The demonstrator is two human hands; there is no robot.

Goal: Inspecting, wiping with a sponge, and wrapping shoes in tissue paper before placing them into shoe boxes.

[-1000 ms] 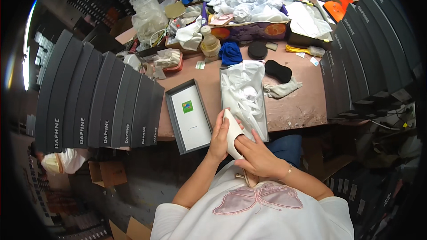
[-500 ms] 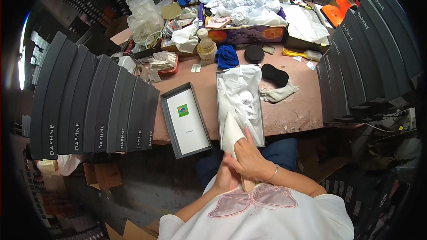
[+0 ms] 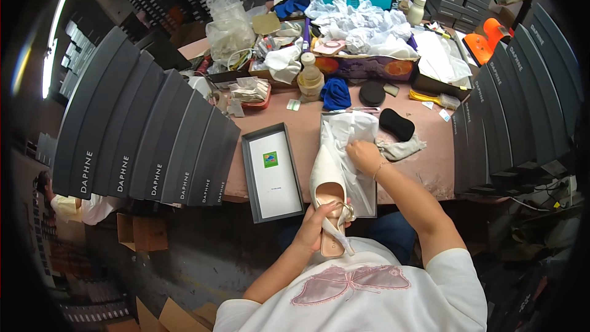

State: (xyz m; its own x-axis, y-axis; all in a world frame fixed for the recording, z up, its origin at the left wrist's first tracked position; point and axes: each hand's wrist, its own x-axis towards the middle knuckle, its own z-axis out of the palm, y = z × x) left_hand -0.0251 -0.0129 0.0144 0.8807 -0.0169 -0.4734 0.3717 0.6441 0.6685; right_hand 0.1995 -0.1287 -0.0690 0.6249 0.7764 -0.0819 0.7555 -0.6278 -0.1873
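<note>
My left hand (image 3: 311, 226) is closed around a white pointed slingback shoe (image 3: 327, 165), held sole down with its toe away from me. The shoe has a small ornament on its strap and a beige insole. It hovers over the near left part of an open grey shoebox (image 3: 372, 206). White tissue paper (image 3: 355, 123) lines that box. Over the box's right side, my right hand (image 3: 364, 155) has its fingers curled into the tissue paper; the fingertips are partly hidden. Left of the box lies its grey lid (image 3: 275, 193), white inside up, with a green sticker.
Stacks of grey shoeboxes flank the table, on the left (image 3: 144, 135) and the right (image 3: 510, 117). Behind stand a bottle (image 3: 311, 80), a blue cloth (image 3: 335, 93), a round black tin (image 3: 372, 93) and a carton of crumpled paper (image 3: 362, 66). A black sponge (image 3: 397, 124) lies right of the box.
My right hand has left the shoe and moved up and right to the tissue paper in the box. My left hand now holds the shoe alone, turned so its opening shows.
</note>
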